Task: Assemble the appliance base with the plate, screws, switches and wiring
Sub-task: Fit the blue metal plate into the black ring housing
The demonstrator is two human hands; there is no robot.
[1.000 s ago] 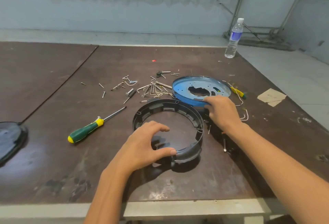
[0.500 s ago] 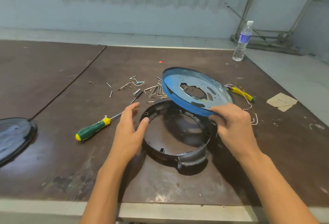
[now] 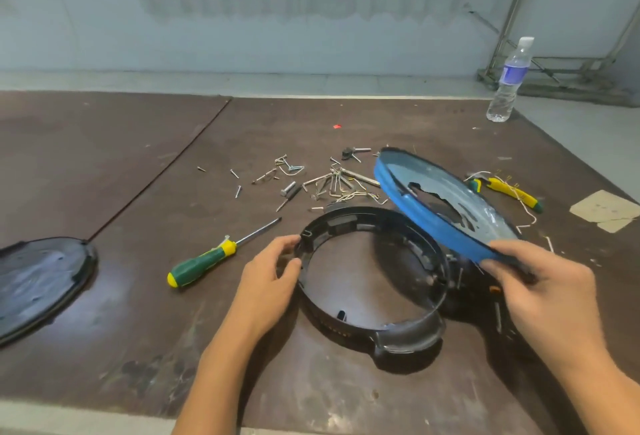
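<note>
Plate — round, blue-rimmed, tilted — pinched by right hand

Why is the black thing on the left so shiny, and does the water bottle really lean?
Head view: the glossy black oval panel reflects pale light as whitish glare; head view: the clear plastic water bottle sits near the frame's right edge, where the wide-angle lens probably tilts it; head view: the blue-rimmed round metal plate and black plastic ring also glint.

One blue plate, one black base ring, one screwdriver, one water bottle.
</note>
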